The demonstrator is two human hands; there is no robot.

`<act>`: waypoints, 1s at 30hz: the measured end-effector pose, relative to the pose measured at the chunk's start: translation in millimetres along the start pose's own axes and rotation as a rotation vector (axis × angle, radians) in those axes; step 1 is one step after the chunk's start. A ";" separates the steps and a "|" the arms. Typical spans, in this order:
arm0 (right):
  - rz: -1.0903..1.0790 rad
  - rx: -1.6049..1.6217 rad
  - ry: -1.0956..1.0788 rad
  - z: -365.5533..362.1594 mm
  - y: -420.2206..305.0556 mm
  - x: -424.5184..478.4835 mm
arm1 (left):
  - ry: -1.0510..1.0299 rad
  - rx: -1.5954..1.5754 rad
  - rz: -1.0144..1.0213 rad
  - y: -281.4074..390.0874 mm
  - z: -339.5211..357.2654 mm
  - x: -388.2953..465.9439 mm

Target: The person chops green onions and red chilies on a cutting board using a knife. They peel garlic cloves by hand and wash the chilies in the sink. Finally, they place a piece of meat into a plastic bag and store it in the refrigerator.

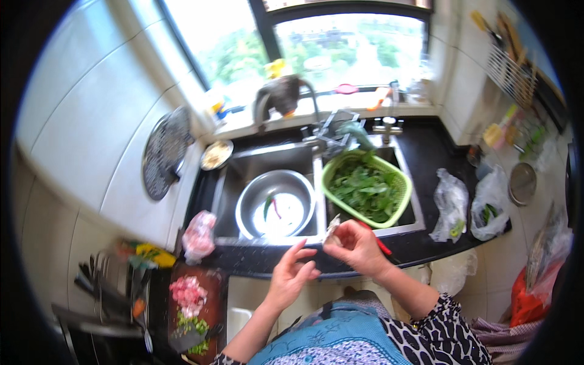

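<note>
My right hand (358, 248) pinches a small whitish, papery piece that looks like garlic (332, 232) over the front rim of the double sink. Lower and to its left, my left hand (293, 276) has its fingers apart and holds nothing. Beyond both hands, a round steel basin (292, 178) sits in the left bowl, with a green and a red chili pepper (276, 208) inside. A green plastic basket (402, 203) full of leafy greens (365, 187) rests over the right bowl. Partly hidden behind my right hand is a red object (383, 247) on the counter edge.
A cutting board (216, 292) at lower left bears chopped meat (188, 294), chopped greens (198, 325) and a cleaver (189, 340). Near it lies a bagged item (199, 235). Plastic bags (449, 205) stand at right. A small bowl (217, 155) sits behind the sink's left corner.
</note>
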State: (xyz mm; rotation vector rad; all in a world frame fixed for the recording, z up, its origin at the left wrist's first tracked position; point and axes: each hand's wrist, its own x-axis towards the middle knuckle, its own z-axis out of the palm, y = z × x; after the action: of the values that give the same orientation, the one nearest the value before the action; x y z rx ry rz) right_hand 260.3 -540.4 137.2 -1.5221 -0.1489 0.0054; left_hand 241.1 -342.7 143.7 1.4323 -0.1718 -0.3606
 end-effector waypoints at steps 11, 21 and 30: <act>-0.130 -0.487 -0.435 161.5 -7.2 -29.4 | 0.473 -0.524 -0.047 -55.7 -90.7 -118.2; -0.057 -0.753 -1.030 234.8 9.1 -41.7 | 0.526 -0.493 0.015 -81.3 -113.2 -201.2; -0.266 -0.959 -0.760 259.9 38.1 -84.0 | 0.939 -0.176 -0.024 -97.3 -87.5 -196.7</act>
State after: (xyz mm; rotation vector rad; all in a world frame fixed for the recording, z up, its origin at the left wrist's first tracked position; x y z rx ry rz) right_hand 154.3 -288.3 102.2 -2.3743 -1.0827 0.3456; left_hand 72.6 -202.7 55.3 1.2969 0.6232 0.2930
